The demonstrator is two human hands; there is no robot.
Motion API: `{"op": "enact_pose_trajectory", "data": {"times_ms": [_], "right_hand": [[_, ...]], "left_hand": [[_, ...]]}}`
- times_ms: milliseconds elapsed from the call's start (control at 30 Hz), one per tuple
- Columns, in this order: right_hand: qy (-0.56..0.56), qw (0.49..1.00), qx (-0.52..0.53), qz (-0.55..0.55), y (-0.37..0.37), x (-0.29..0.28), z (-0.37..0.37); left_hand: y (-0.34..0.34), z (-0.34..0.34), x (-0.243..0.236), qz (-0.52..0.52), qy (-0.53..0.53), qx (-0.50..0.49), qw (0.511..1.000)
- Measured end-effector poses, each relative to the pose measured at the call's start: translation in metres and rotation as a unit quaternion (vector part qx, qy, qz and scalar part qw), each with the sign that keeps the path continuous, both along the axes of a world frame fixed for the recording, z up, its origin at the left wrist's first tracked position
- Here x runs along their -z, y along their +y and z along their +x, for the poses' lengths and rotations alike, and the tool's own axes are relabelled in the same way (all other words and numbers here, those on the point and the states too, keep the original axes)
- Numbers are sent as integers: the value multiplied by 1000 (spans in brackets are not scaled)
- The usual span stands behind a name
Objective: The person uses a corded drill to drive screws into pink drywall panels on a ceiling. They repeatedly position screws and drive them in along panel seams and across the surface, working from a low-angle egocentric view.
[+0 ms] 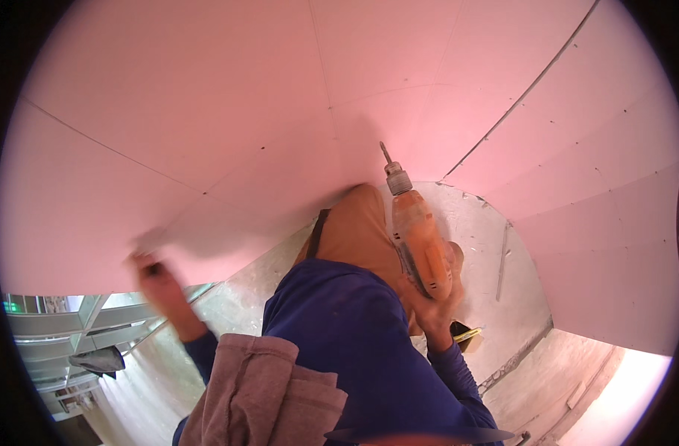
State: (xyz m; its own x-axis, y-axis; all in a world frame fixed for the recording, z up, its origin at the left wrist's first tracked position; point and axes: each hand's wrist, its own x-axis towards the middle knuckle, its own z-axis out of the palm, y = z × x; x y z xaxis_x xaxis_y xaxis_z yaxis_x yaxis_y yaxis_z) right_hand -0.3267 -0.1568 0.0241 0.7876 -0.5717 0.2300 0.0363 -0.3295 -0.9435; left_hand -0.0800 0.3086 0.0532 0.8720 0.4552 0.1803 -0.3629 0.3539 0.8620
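Observation:
My right hand (438, 306) is wrapped round the rear of an orange power drill (423, 241), close to my right thigh. From the drill's metal chuck (397, 179) a slim bit (385, 152) points away from me, toward the pink wall board (265, 97). Off to the left, my left hand (161, 282) is raised close to the board's surface and blurred by motion. Its fingers look pinched around something small and dark that I cannot make out. Dark screw spots and thin joint lines mark the board.
A long dark gap (525, 97) runs between boards at the upper right. Below lies a pale, dusty floor (496, 260) with a small open box (467, 334) near my right forearm. Metal framing (72, 323) stands at the lower left. A brownish cloth (258, 386) hangs near my left arm.

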Motion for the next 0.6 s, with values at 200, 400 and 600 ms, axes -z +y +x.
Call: {"op": "enact_pose_trajectory", "data": {"times_ms": [200,400,600], "right_hand": [[22,997,29,71,-1,7,-18],[-30,984,108,136,10,10,-32],[-17,988,117,102,6,7,-37]], "left_hand": [[-293,-5,71,-116,362,469,797],[-398,13,70,-72,305,654,688],[-424,31,72,-121,297,660,680]]}}
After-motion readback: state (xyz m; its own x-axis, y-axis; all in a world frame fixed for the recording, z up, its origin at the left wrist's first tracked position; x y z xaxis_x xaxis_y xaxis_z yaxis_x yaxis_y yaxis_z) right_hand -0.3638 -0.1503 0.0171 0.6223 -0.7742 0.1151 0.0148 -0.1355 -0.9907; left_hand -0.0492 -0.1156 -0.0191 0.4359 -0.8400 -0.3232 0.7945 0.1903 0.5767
